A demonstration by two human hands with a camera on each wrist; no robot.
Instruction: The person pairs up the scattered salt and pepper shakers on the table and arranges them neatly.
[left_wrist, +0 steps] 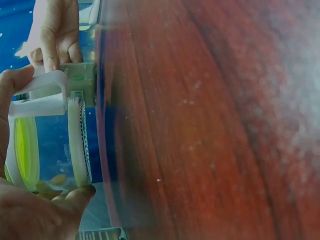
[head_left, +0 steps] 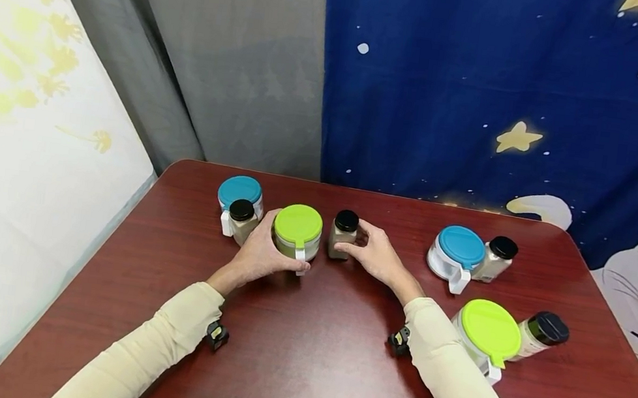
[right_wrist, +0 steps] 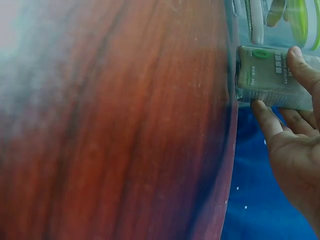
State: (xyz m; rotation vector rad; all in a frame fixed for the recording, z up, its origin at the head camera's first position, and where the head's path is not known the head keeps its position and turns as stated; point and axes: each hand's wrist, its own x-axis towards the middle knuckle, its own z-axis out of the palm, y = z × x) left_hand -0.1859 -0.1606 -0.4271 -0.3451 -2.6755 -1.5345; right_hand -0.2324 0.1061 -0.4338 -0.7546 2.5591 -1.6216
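The head camera looks forward and down from above, farthest back, taking in most of the table (head_left: 301,354) and the blue curtain (head_left: 425,93) behind. The left wrist camera sits close and low, facing the left hand (head_left: 263,248); its picture lies sideways, tabletop to the right, where the pale blur is probably glare. The right wrist camera, similarly near the right hand (head_left: 379,253), is tipped the opposite way (tabletop to the left). Both wrist views share the held green-lidded jar (head_left: 298,226) and black-capped bottle (head_left: 343,236), also within the head view.
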